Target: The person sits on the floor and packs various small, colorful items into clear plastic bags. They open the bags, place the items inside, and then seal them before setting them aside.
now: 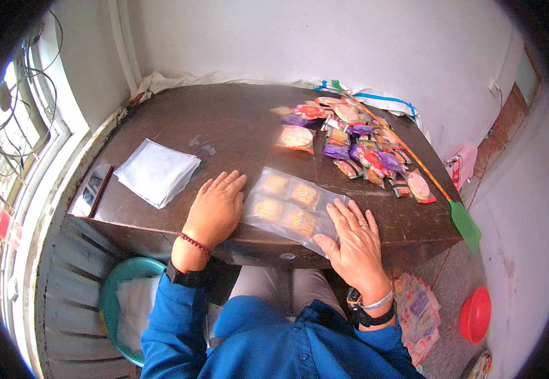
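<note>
A clear plastic bag (284, 208) lies flat on the dark wooden table (236, 123) in front of me, with several round wrapped pastries (301, 222) inside it, set in two rows. My right hand (352, 237) rests spread on the right end of the bag, its thumb on the plastic. My left hand (220, 203) lies palm down on the tabletop, just left of the bag, fingers extended and holding nothing. Farther left is a stack of clear plastic bags (157, 171). A heap of small wrapped snacks (362, 142) covers the back right of the table.
A phone (93, 192) lies at the left table edge. An orange-handled green fly swatter (465, 225) stretches along the right side, its head past the edge. On the floor are a teal basin (108, 303) holding plastic, a bag of packets (419, 312) and a red basin (476, 315).
</note>
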`<state>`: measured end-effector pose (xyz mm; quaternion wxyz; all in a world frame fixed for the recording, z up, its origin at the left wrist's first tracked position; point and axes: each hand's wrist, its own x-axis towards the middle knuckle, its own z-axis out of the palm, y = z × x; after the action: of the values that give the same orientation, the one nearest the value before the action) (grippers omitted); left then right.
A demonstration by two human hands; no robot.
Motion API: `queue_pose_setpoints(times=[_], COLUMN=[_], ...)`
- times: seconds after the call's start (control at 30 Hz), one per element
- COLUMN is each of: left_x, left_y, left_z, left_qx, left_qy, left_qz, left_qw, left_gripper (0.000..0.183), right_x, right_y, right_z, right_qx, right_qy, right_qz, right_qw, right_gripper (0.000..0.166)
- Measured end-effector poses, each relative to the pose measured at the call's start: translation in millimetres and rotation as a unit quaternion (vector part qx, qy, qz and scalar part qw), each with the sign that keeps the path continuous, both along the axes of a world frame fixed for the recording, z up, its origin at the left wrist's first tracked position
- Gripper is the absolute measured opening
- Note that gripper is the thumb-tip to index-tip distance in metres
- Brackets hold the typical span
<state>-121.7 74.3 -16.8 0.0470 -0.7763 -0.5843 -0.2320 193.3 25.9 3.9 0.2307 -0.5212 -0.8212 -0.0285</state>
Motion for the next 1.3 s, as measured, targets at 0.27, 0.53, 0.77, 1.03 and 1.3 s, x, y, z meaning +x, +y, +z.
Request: queue_pose_setpoints(times=[0.27, 0.53, 0.77, 1.03, 1.3], left_x=[12, 21, 21, 32, 95], left_y=[-40, -65, -65, -73, -67], left_z=[20, 5, 8, 9, 1], left_qx=[0.120, 0.183, 0.174, 0.115, 0.118], left_qy=[-0.198, -0.103, -0.108, -0.181, -0.047], left_qz=[-0.064, -0.092, -0.088, -0.070, -0.211], left_qw=[0.971, 0.973, 0.975, 0.974, 0.969], left_gripper=[0.032, 0.023, 0.016, 0.035, 0.063], right_x=[11, 12, 17, 20, 26], right_y=[-12, -18, -22, -27, -45], right_z=[-3, -34, -31, -30, -17], right_qx=[0.040, 0.122, 0.130, 0.099, 0.045], right_qy=[0.121, 0.166, 0.201, 0.244, 0.305], right_qz=[0.077, 0.105, 0.113, 0.110, 0.135], right_qw=[0.989, 0.973, 0.964, 0.958, 0.942], right_gripper=[0.074, 0.041, 0.028, 0.029, 0.030])
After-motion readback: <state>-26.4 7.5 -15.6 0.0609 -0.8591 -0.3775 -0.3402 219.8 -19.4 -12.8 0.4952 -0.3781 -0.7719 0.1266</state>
